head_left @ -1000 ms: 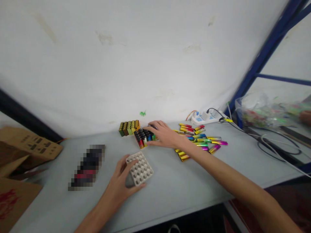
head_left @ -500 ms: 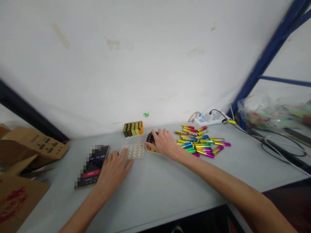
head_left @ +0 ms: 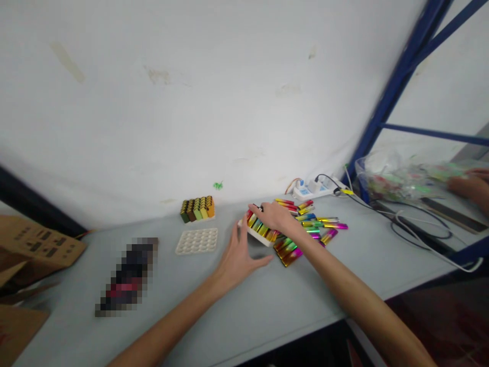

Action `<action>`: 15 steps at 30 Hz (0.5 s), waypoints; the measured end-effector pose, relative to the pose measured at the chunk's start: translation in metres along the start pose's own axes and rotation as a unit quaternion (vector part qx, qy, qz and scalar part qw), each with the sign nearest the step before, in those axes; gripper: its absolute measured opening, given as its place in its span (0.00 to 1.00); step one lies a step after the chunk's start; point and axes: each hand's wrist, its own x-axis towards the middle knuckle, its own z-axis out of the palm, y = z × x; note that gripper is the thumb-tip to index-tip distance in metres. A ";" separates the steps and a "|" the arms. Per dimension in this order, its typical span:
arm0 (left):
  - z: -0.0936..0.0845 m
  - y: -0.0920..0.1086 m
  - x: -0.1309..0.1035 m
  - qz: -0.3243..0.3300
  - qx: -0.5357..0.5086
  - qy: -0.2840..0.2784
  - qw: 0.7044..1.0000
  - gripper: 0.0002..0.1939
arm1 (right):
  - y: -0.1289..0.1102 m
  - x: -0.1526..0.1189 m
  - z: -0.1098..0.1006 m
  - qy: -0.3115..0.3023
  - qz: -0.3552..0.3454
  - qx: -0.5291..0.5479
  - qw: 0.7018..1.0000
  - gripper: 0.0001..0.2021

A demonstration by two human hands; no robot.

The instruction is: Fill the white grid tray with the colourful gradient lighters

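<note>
Tray (head_left: pixel 261 239) packed with shiny tubes (head_left: pixel 262 228) is where the action is, mid-counter (head_left: pixel 229 316), just left of the loose ones; can't tell if it's resting flat or slightly lifted. Right hand (head_left: pixel 270 216) is curled over the top of the tubes, though how hard it's gripping is hidden. Left hand (head_left: pixel 237 256) is spread wide, thumb well out, fingertips right at the tray's left end. My read: this is a two-handed steady-or-shift step, and the next move calls for even support at both ends so nothing slides out.

Counts, for whoever's into that: one packed tray between the hands, one white holed tray (head_left: pixel 196 241) to the left, one block of upright tubes (head_left: pixel 197 209) behind that. Loose tubes (head_left: pixel 314 223)? Over a dozen, too overlapped for an exact number. Also one power strip (head_left: pixel 314 190), plus one pixelated dark thing (head_left: pixel 128 278).
</note>
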 end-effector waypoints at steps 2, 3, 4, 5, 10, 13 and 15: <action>0.015 0.002 0.013 -0.014 -0.057 0.020 0.998 0.65 | 0.005 0.001 0.004 0.014 -0.007 -0.003 1.000 0.44; 0.021 0.001 0.019 -0.021 -0.078 0.033 0.996 0.63 | 0.007 0.001 0.006 0.023 -0.018 -0.009 1.000 0.41; 0.025 0.001 0.024 -0.024 -0.095 0.049 0.994 0.62 | 0.010 0.001 0.008 0.032 -0.033 -0.018 0.999 0.38; 0.028 0.000 0.029 -0.024 -0.105 0.064 0.992 0.62 | 0.013 0.001 0.009 0.040 -0.051 -0.029 0.997 0.34; 0.024 -0.005 0.042 0.011 -0.095 0.081 0.992 0.58 | 0.018 -0.008 0.009 0.100 -0.075 -0.089 0.988 0.26; 0.018 -0.009 0.050 0.044 -0.065 0.060 0.995 0.55 | 0.009 -0.016 0.008 0.154 -0.095 -0.070 0.981 0.24; 0.015 -0.013 0.055 0.066 -0.047 0.037 0.996 0.49 | 0.003 -0.020 0.010 0.160 -0.164 -0.051 0.972 0.21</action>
